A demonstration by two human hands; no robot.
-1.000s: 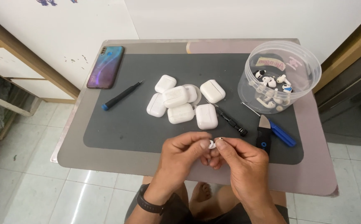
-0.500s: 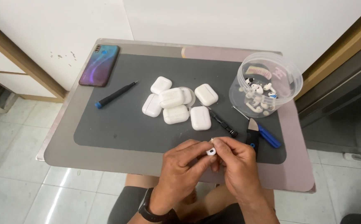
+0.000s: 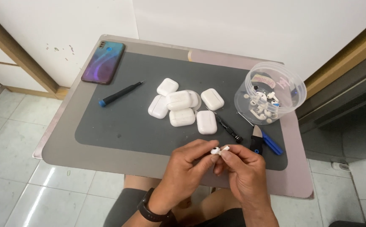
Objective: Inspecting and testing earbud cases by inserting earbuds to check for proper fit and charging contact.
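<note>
Both my hands meet over the near edge of the dark grey work mat [image 3: 128, 126]. My left hand [image 3: 187, 168] and my right hand [image 3: 241, 172] pinch one small white earbud [image 3: 218, 149] between their fingertips. A black watch sits on my left wrist. Beyond the hands, in the middle of the mat, lies a cluster of several white earbud charging cases [image 3: 185, 107]. A black screwdriver [image 3: 229, 128], a black-handled blade tool [image 3: 256, 143] and a blue-handled tool [image 3: 271, 143] lie just past my right hand.
A clear round plastic tub [image 3: 290, 90] with several loose earbuds stands at the right. A blue-tipped black screwdriver [image 3: 117, 94] lies at the left of the mat, a blue-purple phone [image 3: 104, 62] at the far left corner of the small table [image 3: 65, 138]. White wall behind, tiled floor below.
The view has shifted slightly. My hands stay together on the earbud, with the fingers working it a little; nothing on the mat has moved.
</note>
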